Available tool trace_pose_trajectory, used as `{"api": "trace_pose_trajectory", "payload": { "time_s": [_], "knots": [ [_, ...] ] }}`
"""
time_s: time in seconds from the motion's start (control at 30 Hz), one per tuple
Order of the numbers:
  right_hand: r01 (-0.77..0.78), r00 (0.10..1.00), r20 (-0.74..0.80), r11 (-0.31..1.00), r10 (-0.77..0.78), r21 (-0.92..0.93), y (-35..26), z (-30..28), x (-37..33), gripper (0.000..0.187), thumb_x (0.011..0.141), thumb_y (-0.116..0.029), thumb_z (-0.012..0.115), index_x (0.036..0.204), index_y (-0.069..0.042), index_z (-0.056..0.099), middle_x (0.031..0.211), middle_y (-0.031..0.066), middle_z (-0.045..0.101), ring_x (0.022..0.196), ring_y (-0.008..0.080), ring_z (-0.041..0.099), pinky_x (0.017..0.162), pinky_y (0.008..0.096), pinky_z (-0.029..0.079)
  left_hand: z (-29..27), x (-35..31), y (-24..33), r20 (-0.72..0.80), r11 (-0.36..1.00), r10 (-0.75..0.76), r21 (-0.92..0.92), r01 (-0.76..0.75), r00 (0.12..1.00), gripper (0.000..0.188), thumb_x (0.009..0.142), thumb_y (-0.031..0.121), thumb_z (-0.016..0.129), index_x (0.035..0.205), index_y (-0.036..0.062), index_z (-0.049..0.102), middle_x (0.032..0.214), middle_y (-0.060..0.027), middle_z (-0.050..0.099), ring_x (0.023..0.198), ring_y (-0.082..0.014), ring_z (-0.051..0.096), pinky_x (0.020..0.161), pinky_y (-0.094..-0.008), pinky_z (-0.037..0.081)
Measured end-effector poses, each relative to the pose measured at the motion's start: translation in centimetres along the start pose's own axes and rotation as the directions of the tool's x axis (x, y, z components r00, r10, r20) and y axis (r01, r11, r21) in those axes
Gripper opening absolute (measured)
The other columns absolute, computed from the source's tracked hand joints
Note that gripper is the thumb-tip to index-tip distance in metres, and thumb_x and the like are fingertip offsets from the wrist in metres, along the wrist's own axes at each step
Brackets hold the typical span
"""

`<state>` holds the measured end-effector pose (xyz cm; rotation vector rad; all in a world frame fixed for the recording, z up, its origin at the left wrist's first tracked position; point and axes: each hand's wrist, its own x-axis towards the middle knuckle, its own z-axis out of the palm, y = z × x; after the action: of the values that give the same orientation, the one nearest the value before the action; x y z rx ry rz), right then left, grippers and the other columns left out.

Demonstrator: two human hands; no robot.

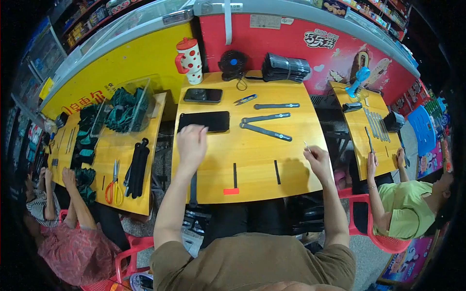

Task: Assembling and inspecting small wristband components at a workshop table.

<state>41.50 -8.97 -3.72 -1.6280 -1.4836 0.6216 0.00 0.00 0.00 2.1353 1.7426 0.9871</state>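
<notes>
My left hand (192,143) is curled over the near edge of a flat black rectangular pad (213,121); its fingers are closed, and whatever they hold is hidden. At the table's right side, my right hand (316,160) pinches a small thin metal piece (306,144) pointing up and away. Between and beyond the hands lie dark grey straps: one (276,105) on its own, two forming a V (267,131). Blue-handled thread snips (245,100) rest behind them. Two narrow black strips (277,172) lie near the front edge, with a red piece (231,191) beside the left one.
Along the back stand a dotted tumbler (192,63), a black fan (233,65) and a bundle of black straps (285,68). A phone (203,95) lies at back left. People sit at tables on both sides; orange-handled scissors (114,186) are on the left table.
</notes>
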Motion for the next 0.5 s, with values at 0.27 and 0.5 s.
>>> {"api": "trace_pose_trajectory", "payload": {
  "time_s": [0.27, 0.5],
  "knots": [
    [0.034, 0.98, 0.186, 0.974, -0.076, 0.223, -8.3, 5.5, -9.1, 0.012, 0.086, -0.006, 0.066, 0.093, 0.004, 0.067, 0.078, 0.0043, 0.065, 0.073, 0.008, 0.058, 0.065, 0.024, 0.047, 0.0, -8.2, -1.9, 0.012, 0.89, -0.189, 0.424, 0.166, 0.982, 0.034, 0.085, 0.025, 0.066, 0.1, -0.0056, 0.065, 0.111, -0.0188, 0.059, 0.112, -0.0356, 0.048, 0.089, -0.0496, 0.043],
    [0.033, 0.949, 0.298, 0.974, -0.101, 0.223, -12.2, 7.2, -12.3, 0.011, 0.087, -0.005, 0.064, 0.094, 0.003, 0.065, 0.079, 0.0119, 0.064, 0.071, 0.0177, 0.062, 0.064, 0.0275, 0.047, -2.3, -11.1, 1.0, 0.126, 0.694, -0.367, -0.622, 0.361, 0.922, 0.024, 0.091, 0.019, 0.064, 0.108, 0.0021, 0.059, 0.07, -0.0066, 0.065, 0.054, -0.0179, 0.062, 0.05, -0.0283, 0.048]
  ]
}}
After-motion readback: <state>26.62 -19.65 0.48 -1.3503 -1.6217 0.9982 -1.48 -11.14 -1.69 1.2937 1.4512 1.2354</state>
